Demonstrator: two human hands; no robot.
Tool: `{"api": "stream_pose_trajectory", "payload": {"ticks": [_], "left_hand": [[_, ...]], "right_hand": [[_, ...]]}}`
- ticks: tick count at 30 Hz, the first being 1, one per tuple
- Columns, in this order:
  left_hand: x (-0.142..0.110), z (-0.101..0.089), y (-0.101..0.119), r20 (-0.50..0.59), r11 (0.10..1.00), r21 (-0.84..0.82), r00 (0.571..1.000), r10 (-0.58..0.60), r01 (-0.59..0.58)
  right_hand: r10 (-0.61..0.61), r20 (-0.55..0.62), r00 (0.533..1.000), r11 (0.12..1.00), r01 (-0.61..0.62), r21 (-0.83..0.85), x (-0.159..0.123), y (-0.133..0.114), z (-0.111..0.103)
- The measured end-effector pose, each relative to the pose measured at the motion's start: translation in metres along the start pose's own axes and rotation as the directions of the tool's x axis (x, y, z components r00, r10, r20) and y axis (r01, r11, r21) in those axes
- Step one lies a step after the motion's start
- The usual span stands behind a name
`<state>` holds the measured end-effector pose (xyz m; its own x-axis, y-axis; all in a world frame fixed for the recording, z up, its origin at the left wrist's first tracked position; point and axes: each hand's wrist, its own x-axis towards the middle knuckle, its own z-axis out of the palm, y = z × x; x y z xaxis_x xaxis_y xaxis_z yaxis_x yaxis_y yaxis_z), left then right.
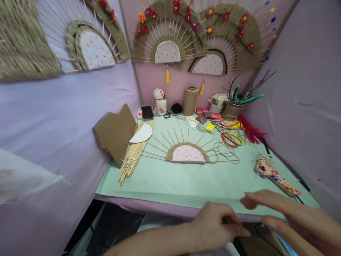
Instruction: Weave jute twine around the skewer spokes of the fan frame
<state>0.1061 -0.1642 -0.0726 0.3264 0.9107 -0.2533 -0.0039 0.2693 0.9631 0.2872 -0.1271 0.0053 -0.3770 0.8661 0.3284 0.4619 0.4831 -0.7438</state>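
Note:
My left hand [214,225] is at the table's front edge, its fingers curled together; whatever may be in them is hidden. To its right, my right hand [290,217] has its fingers and thumb apart, slightly blurred, with nothing seen between them. Both are in front of a half-round fan piece [188,153] that lies flat on the table. This piece has a pink-dotted white centre, a twine-wrapped band and thin sticks [162,140] fanning outward. Loose twine [226,156] trails at its right side. The glue gun [277,177] with a flowered cover lies beyond my right hand.
Bamboo sticks [133,160] carry a white paper half-circle [142,133], beside folded cardboard [114,131]. Scissors [230,139] lie among twine and coloured clay packs. A twine spool [190,101] and a jar [233,109] stand behind. Finished fans [167,35] hang on the walls.

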Motion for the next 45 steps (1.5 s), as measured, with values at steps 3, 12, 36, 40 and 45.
{"api": "stream_pose_trajectory", "payload": {"ticks": [3, 12, 36, 40, 45], "left_hand": [[-0.005, -0.026, 0.016, -0.109, 0.996, -0.088, 0.994, 0.020, -0.030], [-0.003, -0.103, 0.032, -0.537, 0.950, -0.105, 0.821, 0.195, -0.295], [0.056, -0.175, 0.033, -0.083, 0.130, 0.992, 0.742, 0.665, -0.006], [0.056, -0.177, 0.032, -0.043, 0.077, 0.997, 0.726, 0.686, -0.014], [0.056, -0.176, 0.034, -0.036, 0.036, 0.999, 0.739, 0.672, 0.015]], "right_hand": [[0.186, 0.089, 0.979, 0.948, -0.202, 0.245, 0.033, -0.014, 0.037], [0.527, 0.355, 0.772, 0.217, -0.526, 0.822, 0.058, 0.007, 0.122], [0.383, 0.334, 0.861, 0.918, -0.313, -0.245, 0.147, 0.082, -0.048], [0.376, 0.412, 0.830, 0.868, -0.159, -0.471, 0.205, 0.113, -0.053], [0.301, 0.549, 0.779, 0.843, 0.051, -0.535, 0.252, 0.142, -0.025]]}}
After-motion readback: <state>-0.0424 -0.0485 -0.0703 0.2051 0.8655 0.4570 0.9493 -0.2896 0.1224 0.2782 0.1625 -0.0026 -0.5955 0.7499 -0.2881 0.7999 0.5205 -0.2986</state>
